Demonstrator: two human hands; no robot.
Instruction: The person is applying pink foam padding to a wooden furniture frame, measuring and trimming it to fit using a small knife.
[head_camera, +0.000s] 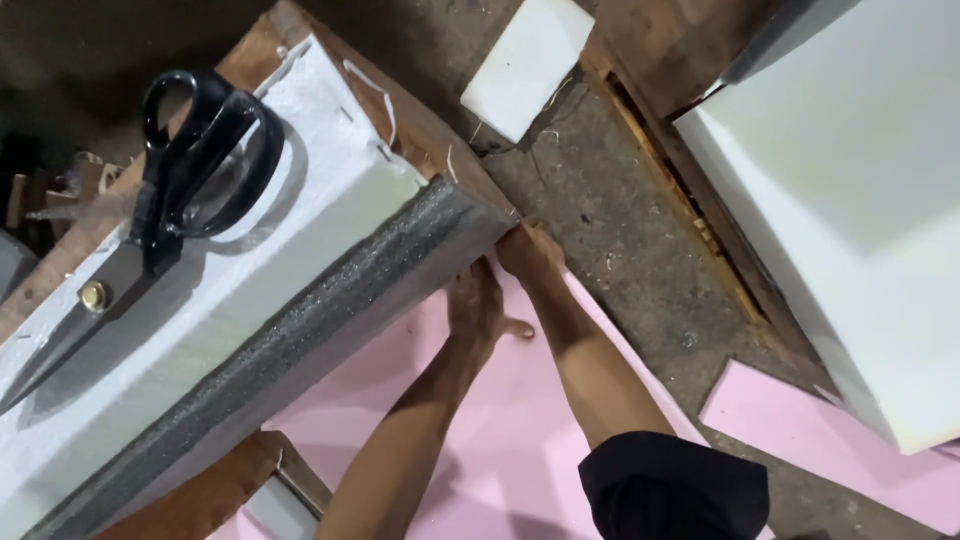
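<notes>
A long wooden frame piece (250, 55) lies slanted from lower left to upper middle, padded with white foam (230, 290). A grey foam strip (330, 310) runs along its near edge. My left hand (475, 305) is on the underside of the strip near its end, with its fingers tucked out of sight and the thumb spread. My right hand (530, 252) pinches the strip's end at the frame's corner. Large black-handled scissors (170, 190) lie shut on the white foam, far left of both hands.
A pink foam sheet (500, 430) lies on the concrete floor under my arms, with another pink piece (800, 420) at the right. A big white foam block (860, 200) on a wooden frame fills the right side. A small white foam slab (525, 60) lies at the top.
</notes>
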